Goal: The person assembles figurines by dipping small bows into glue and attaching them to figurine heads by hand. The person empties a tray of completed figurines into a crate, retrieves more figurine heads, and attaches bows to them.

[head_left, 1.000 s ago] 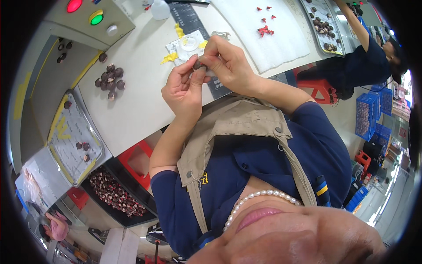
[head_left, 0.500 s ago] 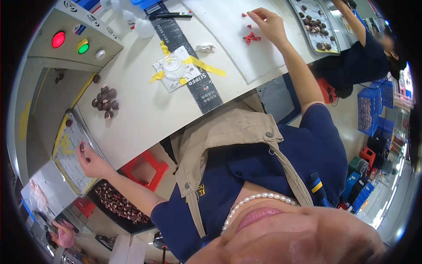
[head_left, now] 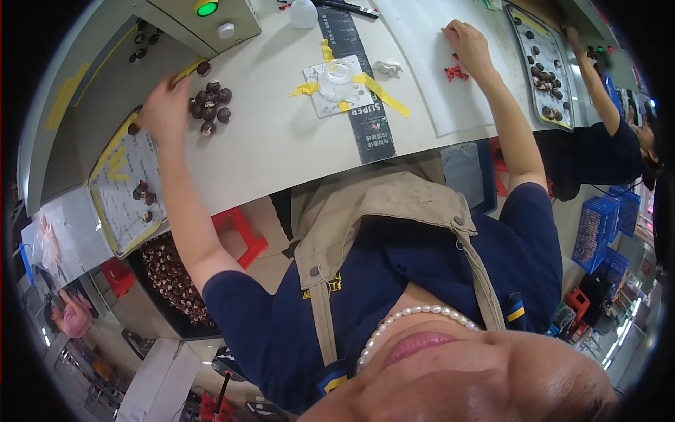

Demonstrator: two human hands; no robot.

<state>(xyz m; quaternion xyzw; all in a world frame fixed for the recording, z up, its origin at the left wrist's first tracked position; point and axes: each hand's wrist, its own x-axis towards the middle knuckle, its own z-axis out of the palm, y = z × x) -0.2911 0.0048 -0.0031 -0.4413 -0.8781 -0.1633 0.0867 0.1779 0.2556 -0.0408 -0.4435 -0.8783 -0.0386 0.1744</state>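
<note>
My left hand (head_left: 166, 111), smeared by motion, reaches over the edge of the grey machine's opening; its fingers are too blurred to read. Just right of it lies a cluster of dark brown round balls (head_left: 209, 103) with pale patches. Below it, a shallow tray (head_left: 116, 200) holds a few balls with small red pieces (head_left: 143, 191) among them. My right hand (head_left: 470, 50) is above a white sheet (head_left: 436, 91), its fingers closed together in a pinch; what they hold, if anything, is hidden. Close to that hand lies a small heap of red pieces (head_left: 455, 73).
Between my hands, a clear round dish (head_left: 339, 79) sits on a square plate taped with yellow strips. A dark printed strip (head_left: 376, 133) runs beneath it. A second tray of balls (head_left: 538, 70) stands at right, near a co-worker's arm (head_left: 598, 88). Below left is a bin of balls (head_left: 172, 281).
My left hand has moved up from the tray to the machine opening. Balls and red pieces now show on the tray where it was. The whole view has shifted; my right hand stays over the sheet.
</note>
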